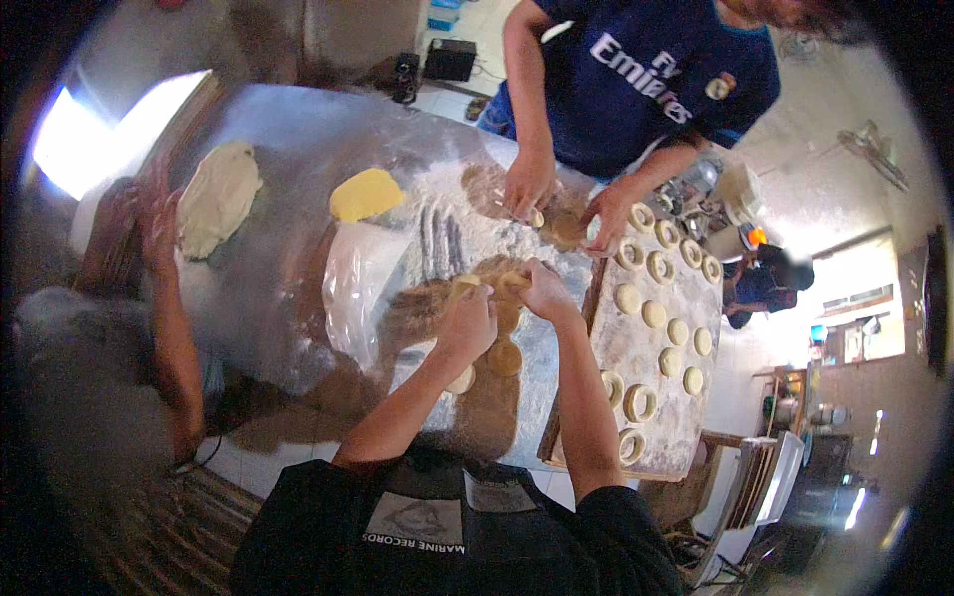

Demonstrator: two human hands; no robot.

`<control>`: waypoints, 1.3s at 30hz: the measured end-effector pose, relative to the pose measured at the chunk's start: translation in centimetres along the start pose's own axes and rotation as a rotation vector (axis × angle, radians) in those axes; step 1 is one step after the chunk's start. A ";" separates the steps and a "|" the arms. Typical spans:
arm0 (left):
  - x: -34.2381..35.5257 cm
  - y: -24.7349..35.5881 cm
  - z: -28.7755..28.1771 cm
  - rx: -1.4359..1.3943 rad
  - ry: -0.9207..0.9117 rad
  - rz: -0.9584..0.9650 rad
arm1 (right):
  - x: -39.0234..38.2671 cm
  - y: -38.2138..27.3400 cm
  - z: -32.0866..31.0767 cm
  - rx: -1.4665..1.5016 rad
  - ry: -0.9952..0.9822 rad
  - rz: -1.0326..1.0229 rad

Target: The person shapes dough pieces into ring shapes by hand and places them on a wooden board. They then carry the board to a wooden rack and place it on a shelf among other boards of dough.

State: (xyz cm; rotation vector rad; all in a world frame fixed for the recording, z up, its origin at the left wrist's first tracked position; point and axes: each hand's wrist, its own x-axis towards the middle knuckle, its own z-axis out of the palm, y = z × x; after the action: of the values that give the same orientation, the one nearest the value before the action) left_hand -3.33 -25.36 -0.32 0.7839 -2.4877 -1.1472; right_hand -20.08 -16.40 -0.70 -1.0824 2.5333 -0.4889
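Observation:
Over the floured metal table (283,298), my two hands work close together. My left hand (471,323) is closed, its fingertips pinching a pale piece of dough (464,286). Just to its right, my right hand (550,294) is closed on the edge of a piece of dough (514,282); whether both hands grip one piece I cannot tell. Below them, in shadow, lie flat dough rounds (505,359), and another dough round (461,380) is partly hidden by my left wrist.
On my right a floured tray (636,343) bears several dough rings (641,402) and discs (653,314). Across, a co-worker's hands (530,184) handle a small dough piece. Leftward lie a plastic sheet (353,288), a yellow slab (366,195) and flattened dough (214,199) beside another person's hand.

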 end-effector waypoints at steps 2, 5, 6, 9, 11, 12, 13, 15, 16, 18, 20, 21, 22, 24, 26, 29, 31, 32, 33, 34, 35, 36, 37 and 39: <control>1.2 -0.1 -0.8 -0.052 -0.030 -0.047 | -0.1 -1.8 -1.5 0.127 -0.052 0.034; 2.3 -0.4 -2.4 -0.199 -0.001 0.116 | -2.6 -3.7 -3.5 0.469 -0.012 0.026; 3.2 -1.5 -1.7 -0.205 -0.033 0.151 | -3.3 -3.9 -3.6 0.591 0.004 -0.019; 2.7 2.5 -6.6 -0.572 -0.321 -0.009 | -4.8 -4.0 -4.6 0.782 -0.003 -0.068; 2.1 2.2 -6.9 -0.702 -0.288 -0.016 | -6.0 -6.7 -5.7 0.906 -0.011 -0.058; 1.9 2.5 -7.8 -0.698 -0.315 -0.025 | -6.4 -6.6 -5.3 0.965 -0.001 -0.073; 1.6 2.7 -8.5 -0.691 -0.339 -0.030 | -6.0 -6.9 -4.6 0.747 0.134 -0.052; 1.1 3.4 -8.1 -0.506 -0.190 0.127 | -5.2 -7.6 -2.5 0.301 0.379 0.020; 0.6 3.6 -7.1 -0.417 -0.108 0.194 | -3.7 -5.5 -0.1 0.191 0.564 -0.197; 0.4 1.7 -5.7 -0.273 0.119 0.264 | -4.6 -8.2 -0.6 0.663 0.313 -0.190; 0.6 1.6 -5.9 -0.224 0.339 0.328 | -6.1 -9.9 -1.9 1.259 -0.005 -0.074; 0.3 1.5 -5.9 -0.199 0.444 0.352 | -6.4 -9.5 -1.8 1.299 -0.082 -0.113; 0.0 1.4 -5.9 -0.320 0.384 0.343 | -6.5 -9.2 -1.9 1.341 -0.156 -0.152; -0.7 1.2 -5.8 -0.559 0.261 0.316 | -7.0 -9.1 -2.1 1.316 -0.216 -0.206; -0.9 1.7 -6.2 -0.696 0.196 0.273 | -8.0 -10.1 -2.9 1.157 -0.135 -0.303; -1.2 2.2 -6.9 -0.715 0.149 0.189 | -8.4 -11.0 -2.0 0.907 0.055 -0.261; -1.9 3.0 -6.7 -0.840 0.155 0.154 | -8.8 -11.4 -2.8 0.614 0.154 -0.099; -2.3 2.8 -6.3 -0.951 0.144 0.120 | -9.1 -11.6 -2.9 0.528 0.243 -0.032; -2.7 2.9 -6.1 -1.061 0.131 0.084 | -9.4 -11.2 -2.6 0.743 0.229 -0.095; -3.0 3.9 -5.4 -1.366 0.191 0.022 | -9.7 -11.0 -2.5 0.954 0.216 -0.160; -3.1 4.2 -5.6 -1.521 0.126 0.076 | -10.0 -10.7 -2.6 1.164 0.200 -0.229; -3.3 4.6 -6.0 -1.674 0.058 0.129 | -10.8 -10.1 -3.3 1.358 0.050 -0.240; -3.5 5.1 -6.3 -1.829 -0.012 0.179 | -11.2 -9.5 -3.5 1.438 0.016 -0.271; -3.7 6.4 -5.9 -1.565 0.158 -0.058 | -12.1 -8.4 -3.6 1.596 -0.055 -0.336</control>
State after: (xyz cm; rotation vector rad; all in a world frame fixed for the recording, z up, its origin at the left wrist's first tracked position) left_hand 0.16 -23.33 8.23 0.3648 -0.8098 -2.2688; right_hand -8.57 -12.32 8.29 -0.7064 1.0893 -1.9611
